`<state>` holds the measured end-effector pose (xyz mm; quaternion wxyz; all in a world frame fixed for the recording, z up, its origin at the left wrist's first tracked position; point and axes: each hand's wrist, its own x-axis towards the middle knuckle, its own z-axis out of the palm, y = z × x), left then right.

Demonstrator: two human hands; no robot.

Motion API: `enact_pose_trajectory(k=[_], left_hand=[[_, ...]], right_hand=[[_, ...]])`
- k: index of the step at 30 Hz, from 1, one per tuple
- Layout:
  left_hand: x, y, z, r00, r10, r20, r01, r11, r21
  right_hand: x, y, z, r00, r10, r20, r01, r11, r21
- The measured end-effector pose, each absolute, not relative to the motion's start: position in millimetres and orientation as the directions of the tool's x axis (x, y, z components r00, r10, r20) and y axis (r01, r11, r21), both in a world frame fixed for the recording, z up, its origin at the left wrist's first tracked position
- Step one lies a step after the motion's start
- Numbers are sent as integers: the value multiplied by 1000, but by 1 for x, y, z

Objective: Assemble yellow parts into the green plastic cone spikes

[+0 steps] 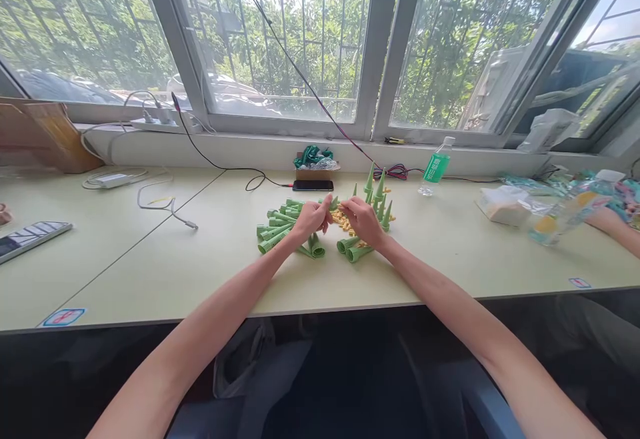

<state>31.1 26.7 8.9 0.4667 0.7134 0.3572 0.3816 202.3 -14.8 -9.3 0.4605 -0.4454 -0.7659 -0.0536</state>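
Observation:
My left hand (pixel 314 217) is closed, and a bit of a green cone-shaped spike (pixel 335 203) shows at its thumb and fingertips. Facing it, my right hand (pixel 364 220) pinches thumb and fingers together; whatever is between them is too small to make out. Under and between the hands lies a heap of small yellow pieces (pixel 343 221). Hollow green spikes (pixel 275 231) lie in a fanned pile at the left hand. Several more green spikes (pixel 379 189) stand point up behind the right hand, and two lying spikes (pixel 354 249) show their open ends in front of it.
Behind the hands are a black phone (pixel 313 185) and a small box with green wrapping (pixel 316 162). A water bottle (pixel 436 167) stands near the window sill. Cables (pixel 167 204) and another phone (pixel 33 239) lie left; tissues (pixel 505 205) and another person's arm (pixel 613 229) are right.

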Motion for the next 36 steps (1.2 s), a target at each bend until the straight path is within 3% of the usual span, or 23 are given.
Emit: enact_pose_trajectory(k=[17,24,36], left_hand=[[24,26,13,642,753,145,156,-314,936],[28,24,6,619,717,320,162,-515,842],[34,21,4,487,750,448,298,-625,722]], right_hand=[[209,-16,-8,-186,668,720,711,598,-371],[210,-15,-8,-184,662,726,714,598,-364],[202,-16,-6,-113,658,745,707,579,-405]])
